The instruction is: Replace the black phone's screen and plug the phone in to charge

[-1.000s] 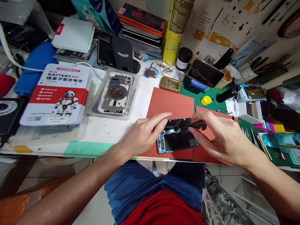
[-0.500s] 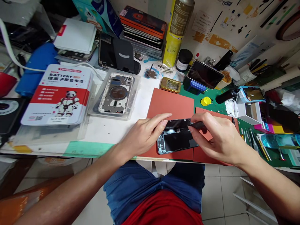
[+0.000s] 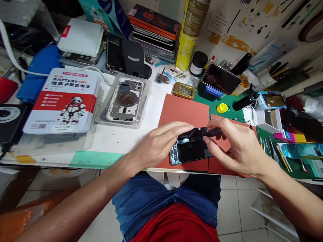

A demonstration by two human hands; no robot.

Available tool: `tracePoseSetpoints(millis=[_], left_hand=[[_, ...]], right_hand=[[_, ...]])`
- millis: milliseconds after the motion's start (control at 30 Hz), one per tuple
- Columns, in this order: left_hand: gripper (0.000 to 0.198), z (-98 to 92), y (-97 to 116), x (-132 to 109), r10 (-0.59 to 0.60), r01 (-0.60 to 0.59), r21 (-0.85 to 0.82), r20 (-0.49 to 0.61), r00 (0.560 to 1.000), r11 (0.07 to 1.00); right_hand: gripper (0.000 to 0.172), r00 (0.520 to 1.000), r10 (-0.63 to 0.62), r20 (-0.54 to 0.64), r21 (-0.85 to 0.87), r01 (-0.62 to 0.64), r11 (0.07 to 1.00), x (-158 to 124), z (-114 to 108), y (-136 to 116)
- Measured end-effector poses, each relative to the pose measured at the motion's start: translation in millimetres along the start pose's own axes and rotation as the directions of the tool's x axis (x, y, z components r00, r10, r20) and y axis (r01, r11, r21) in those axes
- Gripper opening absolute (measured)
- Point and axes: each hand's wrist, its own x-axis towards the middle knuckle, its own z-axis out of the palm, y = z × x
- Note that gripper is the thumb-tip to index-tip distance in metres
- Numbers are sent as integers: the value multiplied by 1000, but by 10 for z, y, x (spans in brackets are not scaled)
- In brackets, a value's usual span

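Note:
An opened phone (image 3: 189, 151) lies on a red-brown mat (image 3: 184, 111) near the table's front edge, its dark screen panel (image 3: 193, 132) lifted along the far side. My left hand (image 3: 158, 144) rests on the phone's left end, fingers stretched over the raised panel and holding it up. My right hand (image 3: 234, 148) pinches a thin black tool (image 3: 214, 132), whose tip points left at the joint between panel and body.
A bare phone housing (image 3: 124, 101) sits in a clear tray left of the mat, beside a white and red battery box (image 3: 63, 101). Behind stand a yellow spray can (image 3: 189, 33), a stack of phones (image 3: 153, 28), a gold tin (image 3: 183, 90). Tools crowd the right.
My left fingers have slid a little further right over the lifted panel. The right hand and its tool have barely shifted.

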Motion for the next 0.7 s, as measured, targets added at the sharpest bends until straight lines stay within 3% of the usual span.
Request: tracePoseSetpoints(millis=[300, 700], left_hand=[[47, -12, -22, -14, 43, -43, 18, 32, 999, 999], [41, -6, -20, 10, 80, -81, 46, 20, 997, 996]], right_hand=[[14, 1000, 11, -16, -32, -11, 999, 1, 11, 16], [26, 997, 21, -70, -39, -24, 999, -31, 63, 5]])
